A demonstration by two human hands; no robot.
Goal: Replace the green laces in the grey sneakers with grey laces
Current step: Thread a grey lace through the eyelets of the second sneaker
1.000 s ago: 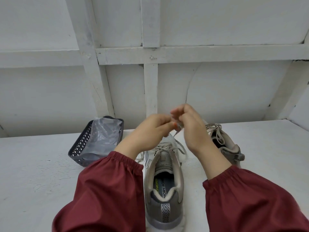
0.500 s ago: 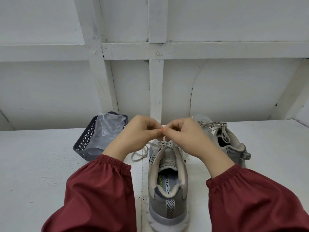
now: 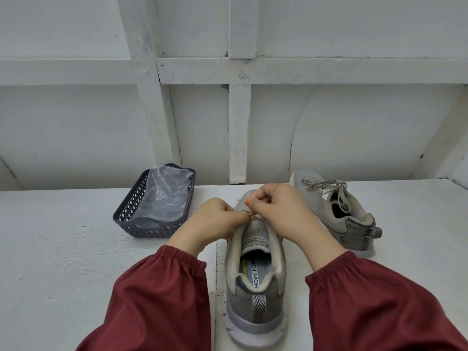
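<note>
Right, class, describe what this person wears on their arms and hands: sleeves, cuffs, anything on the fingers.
The left sleeve and right sleeve are loose, dark red, gathered into elastic cuffs at the wrists. The left hand and right hand wear no gloves. One nail on the right hand shows orange polish.

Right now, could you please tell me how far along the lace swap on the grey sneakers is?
Nearly done, it seems. The far sneaker already carries a tied grey lace. Both the left hand and the right hand pinch the second lace atop the near sneaker, apparently tying it. Only that knot looks left; no green lace shows.
</note>
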